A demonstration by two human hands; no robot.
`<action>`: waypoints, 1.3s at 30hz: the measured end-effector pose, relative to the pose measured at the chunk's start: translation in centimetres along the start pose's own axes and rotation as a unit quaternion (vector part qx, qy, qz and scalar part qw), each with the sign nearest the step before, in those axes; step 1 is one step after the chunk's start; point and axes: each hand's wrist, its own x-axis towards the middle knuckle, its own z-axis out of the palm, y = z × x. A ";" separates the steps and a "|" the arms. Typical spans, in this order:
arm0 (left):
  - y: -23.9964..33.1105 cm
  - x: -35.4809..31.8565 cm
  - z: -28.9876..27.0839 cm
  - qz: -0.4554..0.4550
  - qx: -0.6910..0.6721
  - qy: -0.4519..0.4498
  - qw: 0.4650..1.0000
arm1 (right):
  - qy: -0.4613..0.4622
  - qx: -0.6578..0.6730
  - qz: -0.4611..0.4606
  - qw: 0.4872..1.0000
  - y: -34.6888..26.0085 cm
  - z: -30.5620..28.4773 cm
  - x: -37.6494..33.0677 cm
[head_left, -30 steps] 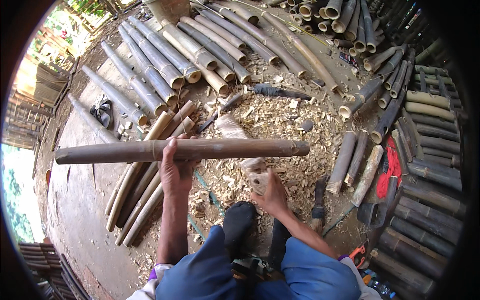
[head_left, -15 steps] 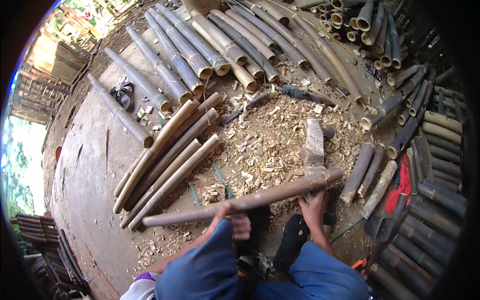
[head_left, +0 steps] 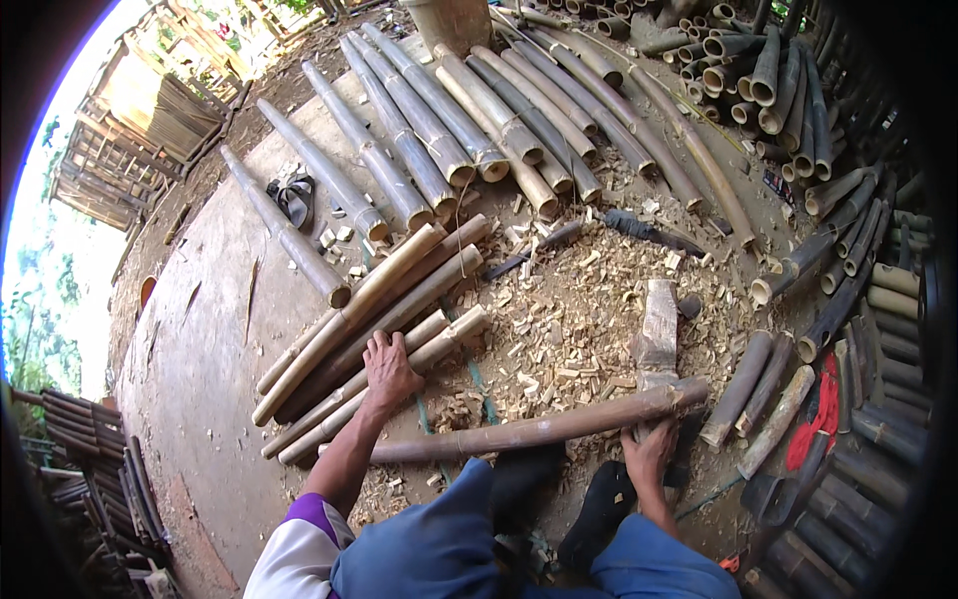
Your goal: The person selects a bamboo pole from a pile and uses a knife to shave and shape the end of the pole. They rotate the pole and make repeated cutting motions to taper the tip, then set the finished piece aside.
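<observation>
A brown bamboo pole lies slantwise in front of my knees, its right end against a pale wooden block. My right hand is closed around that end from below, and the pole hides part of its fingers. To the left, several peeled bamboo poles lie side by side on the floor. My left hand lies over the nearer ones, palm down, with its fingers apart. It no longer touches the brown pole.
Wood chips cover the floor around the block. A dark wrapped tool handle lies beyond them. Larger bamboo poles line the far side, and stacked bamboo tubes fill the right. A red cloth lies among short pieces.
My left hand has let go of the brown pole and moved up and left onto the peeled poles. The brown pole's left end has dropped lower. My right hand stays at its right end.
</observation>
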 end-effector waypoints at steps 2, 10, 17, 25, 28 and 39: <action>0.2 -0.7 -0.1 0.029 -0.018 0.007 0.999 | -0.006 0.009 0.004 1.000 -0.5 -0.4 0.1; 8.6 -5.0 -11.7 0.227 -0.019 -0.186 0.956 | 0.011 0.010 -0.016 1.000 -0.6 -0.6 0.1; 8.8 7.8 -16.4 0.479 0.156 0.022 0.863 | 0.013 0.023 -0.016 1.000 -2.1 -1.2 0.3; -2.6 22.8 -13.1 0.364 0.189 0.072 0.909 | -0.027 0.074 0.042 0.996 0.3 -0.1 0.1; -6.0 24.2 -13.0 0.204 0.264 0.177 0.926 | -0.021 0.051 0.023 0.998 0.2 0.2 -0.1; -2.9 10.0 -4.0 -0.054 -0.037 0.060 0.996 | -0.027 0.004 0.018 0.999 -1.4 -1.1 0.3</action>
